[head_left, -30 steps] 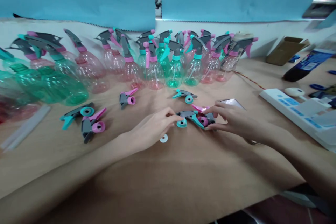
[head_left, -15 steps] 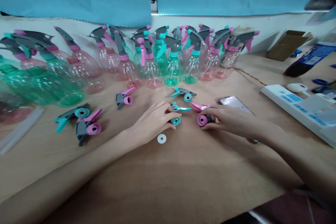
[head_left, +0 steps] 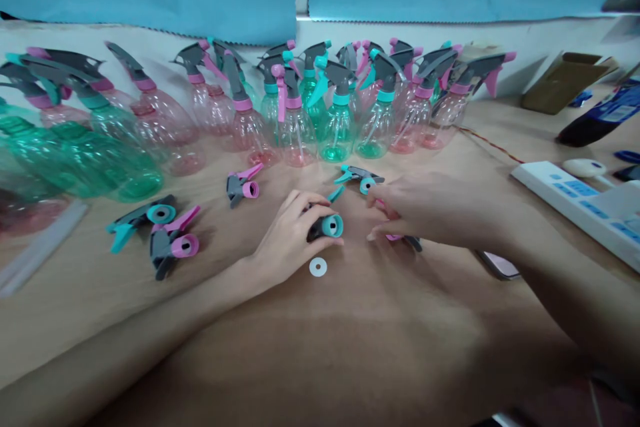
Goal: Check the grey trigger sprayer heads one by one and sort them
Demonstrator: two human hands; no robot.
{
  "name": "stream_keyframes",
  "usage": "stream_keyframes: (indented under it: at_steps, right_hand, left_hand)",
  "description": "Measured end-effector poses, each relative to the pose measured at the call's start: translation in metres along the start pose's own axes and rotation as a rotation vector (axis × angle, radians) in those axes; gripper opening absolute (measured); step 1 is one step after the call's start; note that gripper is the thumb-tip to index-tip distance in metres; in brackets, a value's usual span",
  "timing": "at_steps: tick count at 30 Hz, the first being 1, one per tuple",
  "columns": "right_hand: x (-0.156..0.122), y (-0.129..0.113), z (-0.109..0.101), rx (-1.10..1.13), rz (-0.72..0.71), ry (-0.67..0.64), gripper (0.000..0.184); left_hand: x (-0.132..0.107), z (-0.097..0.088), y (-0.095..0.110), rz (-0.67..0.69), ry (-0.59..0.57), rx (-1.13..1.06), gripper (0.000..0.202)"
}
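My left hand [head_left: 290, 230] is closed around a grey trigger sprayer head with a teal collar [head_left: 332, 225]; the collar's opening faces me. Just below those fingers a white ring washer [head_left: 318, 267] lies flat on the table. My right hand [head_left: 415, 207] is slightly blurred, its fingers apart over a pink and grey sprayer head [head_left: 413, 243] that they mostly cover. Beyond its fingertips lies another teal and grey sprayer head [head_left: 367, 180]. A pink and grey sprayer head [head_left: 243, 185] rests left of centre, and two more, one teal [head_left: 145, 217] and one pink [head_left: 173, 243], lie farther left.
Several pink and green spray bottles [head_left: 336, 133] stand along the back, with uncapped green bottles [head_left: 100, 163] at the left. To the right are a white power strip [head_left: 575, 207], a brown box [head_left: 565, 83] and a dark bottle [head_left: 597, 113]. A phone [head_left: 500, 265] lies partly under my right forearm.
My right hand has loosened its fingers from the pink sprayer head, which now lies beneath them. In my left hand, the teal sprayer head has turned so its opening faces me more. The view has shifted slightly.
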State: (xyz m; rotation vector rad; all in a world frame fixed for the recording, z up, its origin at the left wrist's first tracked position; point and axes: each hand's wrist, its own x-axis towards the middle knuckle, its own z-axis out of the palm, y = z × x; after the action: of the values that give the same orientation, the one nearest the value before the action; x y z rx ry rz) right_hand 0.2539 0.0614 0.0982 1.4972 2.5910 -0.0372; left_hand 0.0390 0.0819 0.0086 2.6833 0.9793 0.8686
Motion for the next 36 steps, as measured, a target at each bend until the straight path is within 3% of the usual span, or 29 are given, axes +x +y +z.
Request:
stream_keyframes:
  at_steps: [3,7,16,20,26,32,36]
  right_hand:
    - [0.008,-0.011,-0.012,0.05,-0.075,0.053,0.008]
    - [0.017,-0.024,-0.017,0.19,-0.131,0.066,0.012]
    - [0.028,-0.028,0.003,0.247,-0.179,0.128,0.028]
    - [0.031,-0.027,0.004,0.367,-0.191,0.08,0.024]
    - [0.039,-0.025,0.003,0.64,-0.21,-0.019,0.025]
    - [0.047,-0.015,0.009,0.645,-0.253,-0.017,0.027]
    - [0.051,-0.013,0.014,0.616,-0.268,0.059,0.028]
  left_hand:
    - [-0.004,-0.001,0.001,-0.049,0.134,-0.011,0.031]
    - [-0.006,-0.003,0.0,-0.109,0.205,-0.062,0.028]
    - [-0.007,-0.002,0.001,-0.276,0.217,-0.177,0.022]
    - [-0.007,-0.003,0.002,-0.337,0.243,-0.221,0.019]
    - [-0.008,-0.001,-0.002,-0.375,0.259,-0.259,0.02]
    - [-0.009,-0.001,-0.006,-0.347,0.225,-0.305,0.023]
    - [-0.009,0.0,-0.01,-0.356,0.162,-0.352,0.023]
